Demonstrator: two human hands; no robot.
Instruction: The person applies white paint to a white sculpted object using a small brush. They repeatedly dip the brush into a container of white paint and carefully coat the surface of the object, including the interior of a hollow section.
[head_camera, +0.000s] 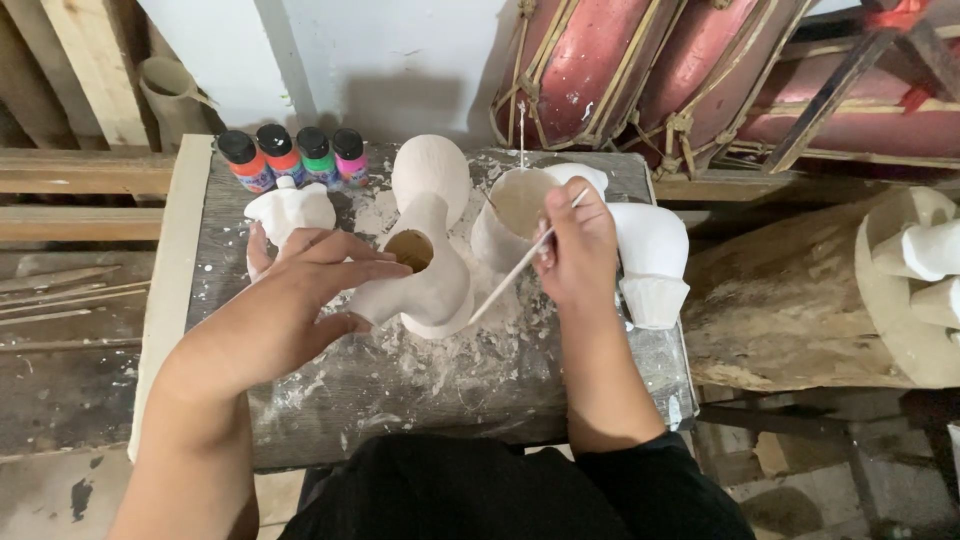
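A pale unpainted clay figure (430, 230) with a round hole in its middle lies on a dusty grey workboard (400, 400). My left hand (315, 290) grips the figure's lower left part and steadies it. My right hand (578, 250) holds a thin white stick (515, 272) whose tip points down at the figure's right side. A round clay cup (515, 210) stands just behind the stick.
Several small paint bottles (290, 158) with black caps stand at the board's back left, a white clay piece (290, 212) in front of them. Another white piece (652, 262) sits at the right. Red drums (640, 70) lean behind; a log (790, 300) lies to the right.
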